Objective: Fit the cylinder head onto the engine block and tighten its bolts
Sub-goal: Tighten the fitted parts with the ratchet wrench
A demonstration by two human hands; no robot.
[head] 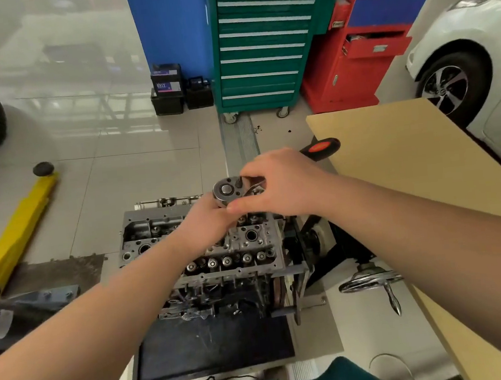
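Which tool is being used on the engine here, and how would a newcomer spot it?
Find the grey cylinder head at centre. Above its far side, both hands meet on a ratchet wrench. Its round steel head and its black-and-red handle, poking out past the right hand, set it apart.

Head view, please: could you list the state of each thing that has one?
ratchet: held over the head, both hands on it
left hand: grips below the ratchet
right hand: fingers pinch the ratchet's top
cylinder head: seated on block
red cabinet drawer: open
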